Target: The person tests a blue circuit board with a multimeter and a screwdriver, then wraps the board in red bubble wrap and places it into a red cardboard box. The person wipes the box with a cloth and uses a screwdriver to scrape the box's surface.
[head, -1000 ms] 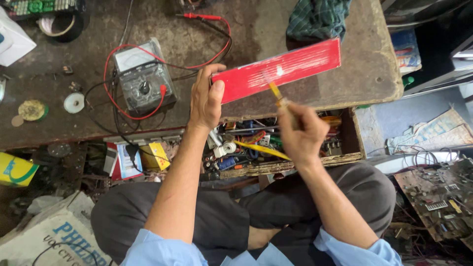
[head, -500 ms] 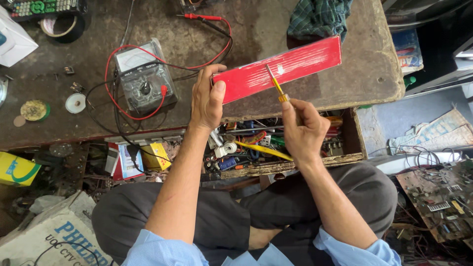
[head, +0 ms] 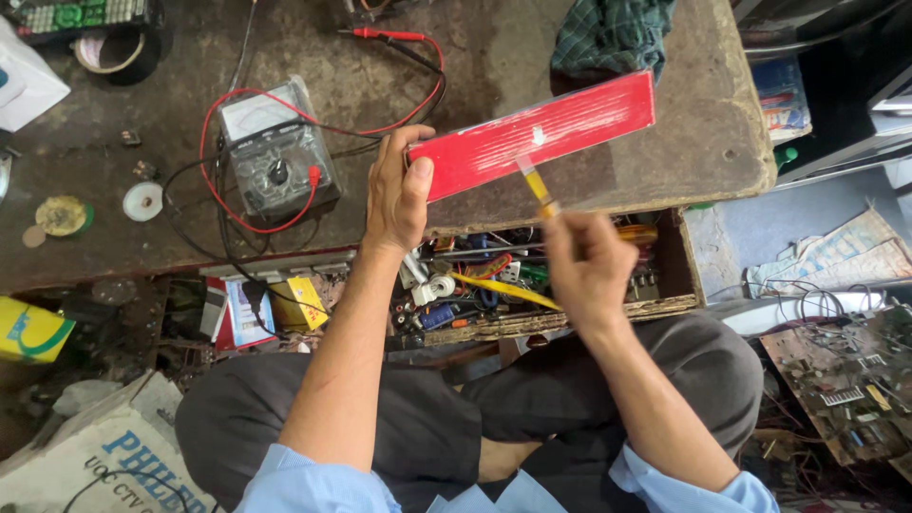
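Head view, working bench, listed left to right. Item: a white box corner and a roll of tape at the far left edge, both cut off by the frame. Item: a flat white disc (head: 142, 201) and a tarnished round piece on the dark worktop (head: 114, 114). Item: an analogue multimeter (head: 275, 161), its red lead (head: 385, 34) looping out towards the top. Item: my left hand (head: 397, 195), closed on the near end of a long red panel (head: 537, 136), thumb on top, fingers hidden beneath; the panel lies slanted over the bench edge, its far end up to the right near a folded checked cloth (head: 608, 33). Item: my right hand (head: 584, 266), pinching a yellow-handled screwdriver (head: 537, 187) whose tip meets a small pale mark on the panel's face. Handling note, as a judgement: I should keep the left grip firm so the panel cannot pivot, and hold the tool steep with light pressure so the tip does not skate across the paint. Item: an open wooden drawer (head: 570, 318) of mixed tools below. Item: loose circuit boards (head: 845, 380) on the floor, far right. Not determinable: the tip's shape, what the pale mark is, and the panel's underside.
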A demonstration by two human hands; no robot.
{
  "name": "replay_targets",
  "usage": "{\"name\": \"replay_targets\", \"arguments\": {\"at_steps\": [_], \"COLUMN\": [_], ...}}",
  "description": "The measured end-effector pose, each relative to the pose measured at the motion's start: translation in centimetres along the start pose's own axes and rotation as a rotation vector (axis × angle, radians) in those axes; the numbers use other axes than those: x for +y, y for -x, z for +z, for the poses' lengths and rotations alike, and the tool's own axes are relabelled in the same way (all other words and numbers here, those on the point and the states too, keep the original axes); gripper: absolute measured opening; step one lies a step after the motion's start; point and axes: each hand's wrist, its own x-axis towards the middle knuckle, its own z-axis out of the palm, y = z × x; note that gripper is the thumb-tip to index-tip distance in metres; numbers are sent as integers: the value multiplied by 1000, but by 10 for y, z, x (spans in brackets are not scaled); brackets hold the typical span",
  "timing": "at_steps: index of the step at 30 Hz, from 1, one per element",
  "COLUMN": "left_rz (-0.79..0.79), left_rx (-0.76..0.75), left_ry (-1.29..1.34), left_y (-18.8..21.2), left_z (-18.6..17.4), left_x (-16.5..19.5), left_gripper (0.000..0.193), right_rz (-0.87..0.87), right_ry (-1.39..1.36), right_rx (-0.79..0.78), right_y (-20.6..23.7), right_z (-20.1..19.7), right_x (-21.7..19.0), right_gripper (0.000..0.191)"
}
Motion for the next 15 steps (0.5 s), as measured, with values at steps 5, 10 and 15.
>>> {"name": "replay_targets", "arguments": {"at_steps": [5, 10, 15], "left_rz": [-21, 41, 27], "left_rx": [0, 8, 0], "left_ry": [-14, -16, 0], "left_y": [0, -1, 0], "left_z": [0, 0, 0], "left_x": [0, 1, 1], "left_gripper": [66, 65, 65], "right_rz": [91, 116, -27], "right_ry": [-100, -125, 27], "right_rx": [66, 80, 60], "right_y": [2, 2, 2], "right_z": [2, 0, -3], "right_x": [-1, 6, 11], "right_gripper": [14, 13, 14]}}
